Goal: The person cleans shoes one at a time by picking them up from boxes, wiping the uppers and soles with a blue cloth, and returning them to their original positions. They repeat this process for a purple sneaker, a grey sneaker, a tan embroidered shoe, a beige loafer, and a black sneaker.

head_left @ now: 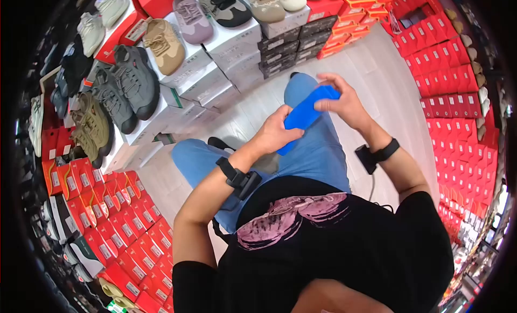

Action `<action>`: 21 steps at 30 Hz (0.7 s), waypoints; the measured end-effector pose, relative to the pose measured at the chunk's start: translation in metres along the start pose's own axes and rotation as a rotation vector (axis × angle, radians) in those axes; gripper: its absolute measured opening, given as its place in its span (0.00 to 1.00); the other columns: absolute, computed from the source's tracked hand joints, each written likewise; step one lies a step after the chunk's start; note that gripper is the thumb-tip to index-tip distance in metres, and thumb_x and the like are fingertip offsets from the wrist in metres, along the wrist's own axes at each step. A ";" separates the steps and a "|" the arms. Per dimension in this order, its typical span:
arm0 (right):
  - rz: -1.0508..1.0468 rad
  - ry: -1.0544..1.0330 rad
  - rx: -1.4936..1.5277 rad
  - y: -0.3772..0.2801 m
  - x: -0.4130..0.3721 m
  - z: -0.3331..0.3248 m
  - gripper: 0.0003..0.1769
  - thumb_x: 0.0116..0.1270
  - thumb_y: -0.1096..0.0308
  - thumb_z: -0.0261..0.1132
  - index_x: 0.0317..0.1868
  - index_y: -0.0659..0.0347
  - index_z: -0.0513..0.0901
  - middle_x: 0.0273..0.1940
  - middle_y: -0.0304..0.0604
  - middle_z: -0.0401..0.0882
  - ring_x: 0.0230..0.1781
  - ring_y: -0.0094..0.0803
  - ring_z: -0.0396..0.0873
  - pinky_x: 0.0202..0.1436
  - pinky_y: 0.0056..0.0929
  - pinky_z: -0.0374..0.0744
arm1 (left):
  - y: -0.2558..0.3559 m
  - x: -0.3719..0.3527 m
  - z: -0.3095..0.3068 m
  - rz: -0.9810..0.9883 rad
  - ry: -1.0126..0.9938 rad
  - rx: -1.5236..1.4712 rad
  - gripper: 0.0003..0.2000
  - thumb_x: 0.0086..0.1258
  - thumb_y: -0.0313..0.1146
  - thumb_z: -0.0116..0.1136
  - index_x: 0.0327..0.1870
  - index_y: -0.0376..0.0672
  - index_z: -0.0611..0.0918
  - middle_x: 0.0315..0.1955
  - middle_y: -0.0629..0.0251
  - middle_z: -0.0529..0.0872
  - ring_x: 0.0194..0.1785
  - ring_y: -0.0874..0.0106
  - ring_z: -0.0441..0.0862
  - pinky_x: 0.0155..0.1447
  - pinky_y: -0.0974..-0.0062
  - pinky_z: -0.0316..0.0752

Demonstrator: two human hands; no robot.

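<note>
Aslant, blue pad (306,117) links left hand (273,134), right hand (346,104).

A pale floor (377,81) is seen between the displays. Stacks of red boxes (447,70) are set on it along the right side and at the lower left. White boxes (215,81) and dark boxes (285,51) are stacked at the top. Single shoes, among them a grey shoe (134,78) and a tan shoe (164,43), are laid on the white ones.

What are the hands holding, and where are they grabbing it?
A flat blue piece: the left hand grips its lower end, and the right hand pinches its upper end.
</note>
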State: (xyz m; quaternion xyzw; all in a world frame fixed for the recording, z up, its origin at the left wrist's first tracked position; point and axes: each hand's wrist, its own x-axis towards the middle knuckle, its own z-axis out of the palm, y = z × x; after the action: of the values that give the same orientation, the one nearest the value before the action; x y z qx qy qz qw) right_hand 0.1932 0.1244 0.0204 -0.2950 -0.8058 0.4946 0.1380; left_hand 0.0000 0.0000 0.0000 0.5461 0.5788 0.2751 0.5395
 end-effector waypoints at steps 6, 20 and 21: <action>0.389 0.108 1.601 -0.025 0.042 0.067 0.36 0.61 0.47 0.67 0.63 0.59 0.68 0.55 0.53 0.75 0.54 0.43 0.76 0.60 0.50 0.74 | 0.013 -0.015 -0.004 -0.057 0.307 -0.711 0.18 0.61 0.26 0.62 0.48 0.36 0.68 0.37 0.59 0.82 0.32 0.72 0.83 0.33 0.74 0.80; 0.411 0.012 1.153 -0.055 0.050 0.103 0.24 0.71 0.55 0.59 0.56 0.67 0.71 0.50 0.53 0.78 0.48 0.38 0.80 0.55 0.37 0.79 | 0.002 -0.044 0.012 -0.089 0.692 -0.641 0.19 0.58 0.29 0.62 0.46 0.33 0.68 0.34 0.56 0.81 0.30 0.71 0.83 0.33 0.75 0.79; 0.405 -0.006 1.141 -0.060 0.051 0.105 0.24 0.71 0.55 0.59 0.56 0.67 0.71 0.50 0.53 0.78 0.48 0.38 0.80 0.55 0.37 0.79 | -0.001 -0.043 0.014 -0.080 0.711 -0.648 0.19 0.58 0.29 0.62 0.46 0.33 0.68 0.34 0.56 0.81 0.30 0.71 0.83 0.33 0.75 0.79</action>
State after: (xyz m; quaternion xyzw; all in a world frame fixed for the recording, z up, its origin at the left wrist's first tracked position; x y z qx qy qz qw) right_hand 0.0786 0.0605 0.0200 -0.3207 -0.3417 0.8658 0.1753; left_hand 0.0045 -0.0444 0.0092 0.1994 0.6324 0.5900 0.4606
